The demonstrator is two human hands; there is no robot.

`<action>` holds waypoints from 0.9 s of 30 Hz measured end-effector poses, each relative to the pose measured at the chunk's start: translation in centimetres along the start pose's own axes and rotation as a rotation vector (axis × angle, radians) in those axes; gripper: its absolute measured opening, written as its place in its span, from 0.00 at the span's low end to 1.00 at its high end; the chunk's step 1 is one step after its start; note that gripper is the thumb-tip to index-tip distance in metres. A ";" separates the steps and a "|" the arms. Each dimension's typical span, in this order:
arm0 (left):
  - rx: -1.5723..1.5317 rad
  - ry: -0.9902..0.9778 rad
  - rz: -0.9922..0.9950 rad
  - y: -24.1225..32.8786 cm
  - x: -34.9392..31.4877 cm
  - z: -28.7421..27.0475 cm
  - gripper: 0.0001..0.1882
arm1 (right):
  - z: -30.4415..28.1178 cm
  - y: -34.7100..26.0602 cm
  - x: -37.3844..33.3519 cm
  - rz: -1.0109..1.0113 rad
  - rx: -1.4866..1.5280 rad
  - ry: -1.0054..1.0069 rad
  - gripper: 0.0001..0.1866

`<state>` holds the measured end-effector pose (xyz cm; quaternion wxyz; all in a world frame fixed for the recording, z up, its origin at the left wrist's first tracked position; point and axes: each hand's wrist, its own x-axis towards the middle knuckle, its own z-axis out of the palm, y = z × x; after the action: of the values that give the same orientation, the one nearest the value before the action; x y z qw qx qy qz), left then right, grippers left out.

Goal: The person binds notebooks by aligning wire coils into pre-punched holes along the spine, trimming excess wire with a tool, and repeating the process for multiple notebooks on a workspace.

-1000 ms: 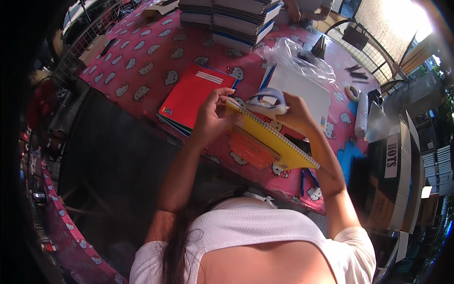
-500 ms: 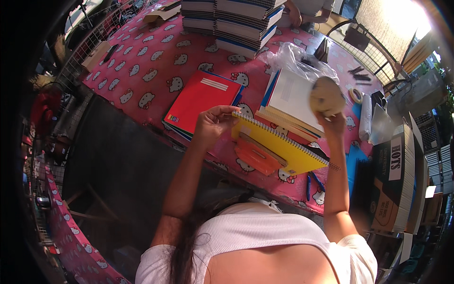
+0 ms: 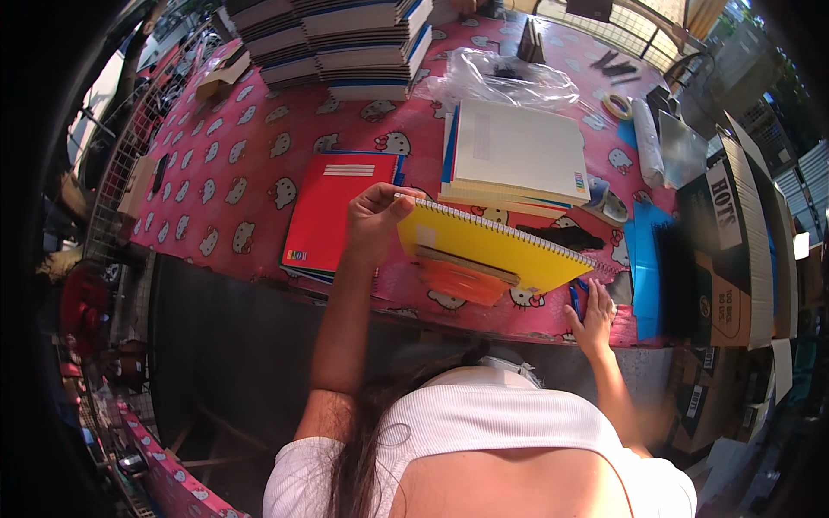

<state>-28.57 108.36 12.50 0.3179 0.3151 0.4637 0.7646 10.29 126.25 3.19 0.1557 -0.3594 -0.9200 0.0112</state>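
- My left hand [image 3: 371, 216]: thumb and fingers pinched on the upper left corner of a yellow notebook [image 3: 484, 231].
- Yellow notebook: smooth cover, wire spiral uppermost, tilted over the tabletop [image 3: 259, 164] by its near edge; one small pale patch.
- My right hand [image 3: 596, 324]: empty, fingers loosely spread at the near edge, toward the near right corner, beside blue pens [image 3: 573, 299]; whether it touched them, I could not tell.
- Orange item [image 3: 462, 285]: below the yellow cover, brown strip along its top; kind too blurred to tell.
- Red notebook [image 3: 332, 211]: flat, topmost of a low pile by the near edge; white ruled panel, small multicoloured label.
- Pale notebooks [image 3: 518, 147]: squared stack mid-table, small striped label at one corner.
- Tape roll [image 3: 613, 209]: thick, whitish, beside that stack.
- Plastic bag [image 3: 505, 78]: clear, crumpled, farther back.
- Spiral-bound stacks [image 3: 358, 60]: tall, toward the far edge.
- Cardboard box [image 3: 721, 298]: beyond the right edge, dark-printed, pale rectangular label with bold lettering.
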 end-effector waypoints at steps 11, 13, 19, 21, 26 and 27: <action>0.394 -0.041 0.522 2.4 -0.1 13.0 0.08 | -17.9 -13.4 6.0 -0.077 0.938 0.113 0.29; 0.508 -0.084 0.663 2.4 0.1 14.1 0.08 | -18.4 -14.6 7.1 -0.117 0.825 0.137 0.29; 0.652 -0.134 0.781 2.6 -0.1 15.3 0.10 | -19.7 -15.2 6.8 -0.108 0.542 0.143 0.28; 0.646 -0.150 0.783 2.5 -0.3 15.3 0.10 | -20.3 -14.8 7.0 -0.131 0.597 0.087 0.26; 0.667 -0.240 0.833 2.8 -0.6 15.2 0.10 | -17.7 -8.4 8.4 0.281 2.059 -0.823 0.20; 0.672 -0.273 0.866 2.8 -0.8 15.0 0.11 | -16.5 -8.4 8.4 0.280 2.058 -0.840 0.20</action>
<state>-16.98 114.39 20.48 -0.0856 0.6566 0.4646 0.5880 3.81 124.12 22.39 0.0534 -0.1274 -0.4037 0.9044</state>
